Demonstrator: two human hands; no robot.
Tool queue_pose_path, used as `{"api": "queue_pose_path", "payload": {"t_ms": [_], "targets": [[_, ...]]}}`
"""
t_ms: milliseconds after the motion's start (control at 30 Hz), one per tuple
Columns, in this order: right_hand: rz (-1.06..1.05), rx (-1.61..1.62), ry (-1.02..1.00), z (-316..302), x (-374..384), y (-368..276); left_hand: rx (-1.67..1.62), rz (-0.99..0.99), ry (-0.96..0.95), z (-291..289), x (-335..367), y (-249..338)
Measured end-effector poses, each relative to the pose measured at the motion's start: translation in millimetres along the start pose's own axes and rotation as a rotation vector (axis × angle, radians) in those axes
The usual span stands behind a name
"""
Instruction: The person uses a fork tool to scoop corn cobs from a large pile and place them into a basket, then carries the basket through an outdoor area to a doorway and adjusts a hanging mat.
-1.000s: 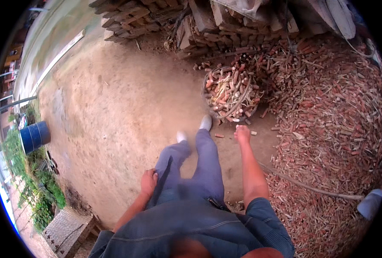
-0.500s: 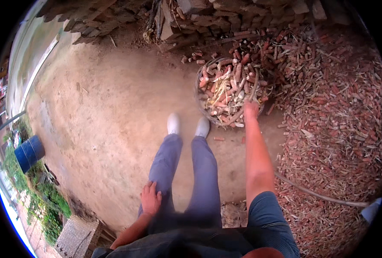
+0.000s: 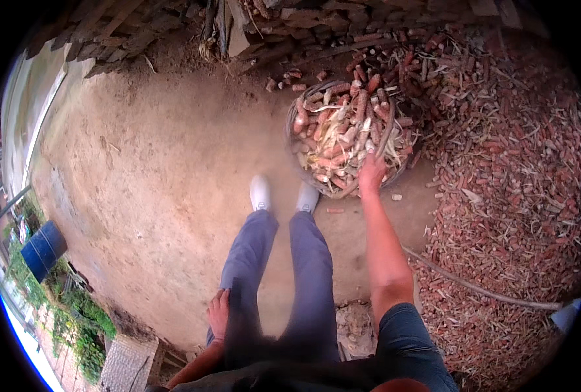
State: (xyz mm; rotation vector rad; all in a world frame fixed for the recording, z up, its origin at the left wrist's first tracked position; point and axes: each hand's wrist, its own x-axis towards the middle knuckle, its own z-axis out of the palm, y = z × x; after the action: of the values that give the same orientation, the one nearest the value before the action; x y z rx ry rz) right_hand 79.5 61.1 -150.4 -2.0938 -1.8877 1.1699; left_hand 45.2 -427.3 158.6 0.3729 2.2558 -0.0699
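Note:
A round woven basket full of reddish corn cobs and pale husks sits on the dirt ground, just beyond my feet and to the right. My right hand reaches down to its near side, the fingers closed around the basket's arched handle. My left hand hangs low by my left thigh, fingers stretched out against the trouser leg, holding nothing that I can see.
A broad heap of corn cobs covers the ground on the right, with a long stick across it. Stacked bricks line the far side. Loose cobs lie near the basket. A blue barrel and plants are at left.
My right hand has shifted slightly left and nearer along the basket's handle. My left hand has dropped lower along my thigh. The view has shifted a little.

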Motion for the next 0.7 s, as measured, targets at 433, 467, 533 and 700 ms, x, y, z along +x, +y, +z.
{"api": "queue_pose_path", "payload": {"t_ms": [433,467,533,700], "targets": [[0.113,0.174,-0.064,-11.0,8.9,-5.2,0.042,-0.030,-0.044,-8.7,0.7,-10.8],[-0.005,0.118,-0.004,-11.1,15.5,3.1,0.049,-0.039,-0.057,-6.4,6.7,-7.6],[0.019,0.152,-0.008,-6.4,22.2,1.0,0.044,-0.019,-0.029,-5.6,8.4,-8.7],[0.158,0.544,-0.256,5.8,-28.8,-40.6,0.068,-0.053,0.012,-2.4,2.4,-10.7]]}}
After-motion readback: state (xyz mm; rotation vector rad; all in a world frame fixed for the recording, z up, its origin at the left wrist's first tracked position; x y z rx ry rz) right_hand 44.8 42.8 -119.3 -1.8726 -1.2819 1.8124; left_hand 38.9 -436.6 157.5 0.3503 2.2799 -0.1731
